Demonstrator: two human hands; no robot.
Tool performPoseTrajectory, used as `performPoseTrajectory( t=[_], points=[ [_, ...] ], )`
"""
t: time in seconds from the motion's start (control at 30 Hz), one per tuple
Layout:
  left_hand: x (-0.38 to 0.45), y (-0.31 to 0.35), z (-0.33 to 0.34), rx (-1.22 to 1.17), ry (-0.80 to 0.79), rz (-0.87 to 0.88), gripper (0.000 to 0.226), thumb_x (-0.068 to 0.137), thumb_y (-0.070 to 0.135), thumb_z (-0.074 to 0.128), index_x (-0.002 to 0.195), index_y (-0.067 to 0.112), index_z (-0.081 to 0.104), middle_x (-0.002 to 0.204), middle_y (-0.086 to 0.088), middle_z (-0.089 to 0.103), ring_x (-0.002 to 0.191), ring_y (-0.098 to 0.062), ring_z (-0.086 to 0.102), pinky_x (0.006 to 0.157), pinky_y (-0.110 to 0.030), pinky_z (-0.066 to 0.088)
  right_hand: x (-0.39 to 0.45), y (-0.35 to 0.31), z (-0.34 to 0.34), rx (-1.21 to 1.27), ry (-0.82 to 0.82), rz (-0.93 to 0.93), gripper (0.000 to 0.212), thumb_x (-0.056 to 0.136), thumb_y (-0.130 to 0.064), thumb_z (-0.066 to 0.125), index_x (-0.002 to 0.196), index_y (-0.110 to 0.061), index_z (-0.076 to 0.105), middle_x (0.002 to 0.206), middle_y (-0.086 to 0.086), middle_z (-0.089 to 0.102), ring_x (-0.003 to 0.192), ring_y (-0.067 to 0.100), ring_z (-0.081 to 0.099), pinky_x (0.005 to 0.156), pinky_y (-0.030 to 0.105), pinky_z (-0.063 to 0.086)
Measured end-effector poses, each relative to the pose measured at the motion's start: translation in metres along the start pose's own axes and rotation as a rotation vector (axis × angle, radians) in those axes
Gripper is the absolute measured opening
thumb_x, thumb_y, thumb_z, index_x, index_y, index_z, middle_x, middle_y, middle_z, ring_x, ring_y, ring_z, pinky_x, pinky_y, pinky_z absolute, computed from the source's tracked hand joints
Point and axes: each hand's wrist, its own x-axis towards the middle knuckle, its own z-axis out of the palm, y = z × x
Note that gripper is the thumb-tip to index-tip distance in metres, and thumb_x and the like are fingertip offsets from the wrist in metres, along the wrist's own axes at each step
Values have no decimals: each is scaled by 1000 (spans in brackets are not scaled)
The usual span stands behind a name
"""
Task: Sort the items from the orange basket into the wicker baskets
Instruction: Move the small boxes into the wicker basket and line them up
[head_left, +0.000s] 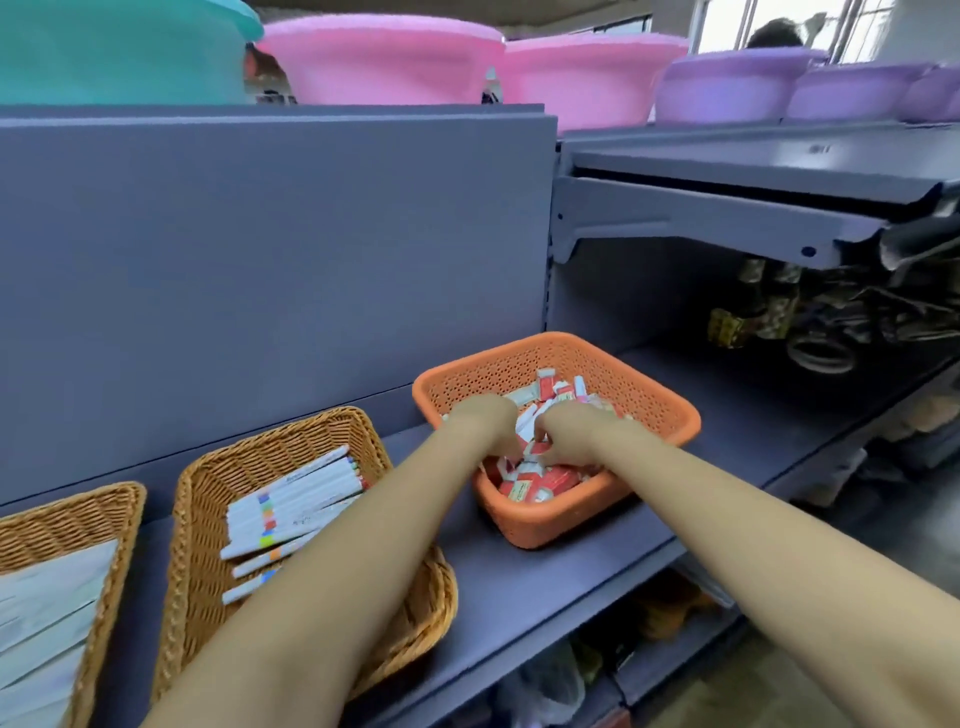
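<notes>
left hand (480, 415) + right hand (569, 431): curled among small packets (540, 480), grip unclear | orange basket (649, 395), shelf (519, 582) front edge | risk: overfull grab spills packets

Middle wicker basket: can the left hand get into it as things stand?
Probably yes. The left hand is in the orange basket; the wicker basket beside it is open-topped, nothing between.

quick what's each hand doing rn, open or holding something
left hand: in the orange basket, grip cannot be told
right hand: fingers curled on small packets
</notes>
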Motion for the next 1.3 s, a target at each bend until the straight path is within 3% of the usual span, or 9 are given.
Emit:
performPoseTrajectory(
  t=[0.2, 0.3, 0.37, 0.47, 0.67, 0.87, 1.0, 1.17, 1.3],
  points=[
    [15, 20, 8, -23, -12, -115, 24, 85, 23, 63, 105, 9, 64, 96, -5, 65, 86, -23, 60, 67, -30, 45, 7, 24, 2, 24, 89, -40, 36, 91, -37, 54, 109, -8, 63, 113, 9, 64, 105, 28, 58, 82, 31, 45],
    [18, 22, 9, -76, -1, -145, 13, 80, 21, 65, 87, 11, 64, 81, -4, 63, 72, -20, 61, 59, -27, 47, 9, 31, 2, 77, 153, -80, 29, 92, -30, 54, 107, -7, 63, 111, 11, 64, 102, 28, 58, 81, 33, 47],
    [18, 19, 9, -138, 95, -157, 13, 78, 22, 65, 82, 12, 58, 81, -5, 62, 78, -23, 63, 57, -29, 44, 12, 34, 2, 123, 187, -98, 26, 90, -25, 55, 105, -6, 63, 109, 12, 63, 101, 28, 59, 81, 34, 47],
    [13, 10, 6, -243, 275, -174, 27, 80, 25, 63, 101, 11, 54, 105, -8, 57, 96, -27, 56, 72, -33, 42, 15, 38, -3, 185, 256, -123, 24, 89, -22, 56, 106, -7, 62, 113, 12, 60, 102, 27, 57, 83, 34, 46],
    [-21, -18, -5, -374, 501, -162, 38, 79, 23, 64, 113, 14, 54, 109, -5, 49, 97, -23, 54, 79, -32, 43, 13, 33, -22, 321, 360, -236, 33, 89, -25, 59, 119, -10, 58, 120, 8, 52, 112, 24, 51, 94, 33, 39],
    [-74, -59, -2, -430, 604, -112, 39, 76, 22, 73, 112, 15, 59, 103, -1, 51, 100, -15, 50, 79, -23, 40, 2, -13, -36, 371, 449, -364, 31, 86, -18, 60, 115, -11, 60, 111, 7, 54, 106, 22, 52, 86, 28, 38],
    [-119, -93, 10, -430, 622, -114, 36, 76, 8, 64, 111, 15, 62, 104, -1, 55, 100, -14, 48, 75, -16, 33, -12, -63, -40, 412, 474, -469, 31, 84, -14, 61, 115, -12, 61, 107, 7, 54, 106, 20, 51, 82, 19, 32],
    [-178, -141, 32, -483, 633, -129, 35, 79, 10, 62, 111, 23, 61, 101, 12, 52, 94, -1, 44, 75, -8, 33, -33, -133, -39, 423, 471, -534, 32, 84, -18, 63, 116, -12, 60, 110, 6, 54, 107, 19, 51, 86, 23, 35],
    [-220, -173, 49, -512, 676, -134, 36, 75, 7, 63, 108, 20, 64, 98, 9, 56, 90, 0, 45, 76, -3, 33, -45, -188, -31, 466, 460, -546, 33, 84, -17, 63, 117, -14, 61, 109, 3, 53, 106, 18, 53, 88, 22, 36]
  ],
)
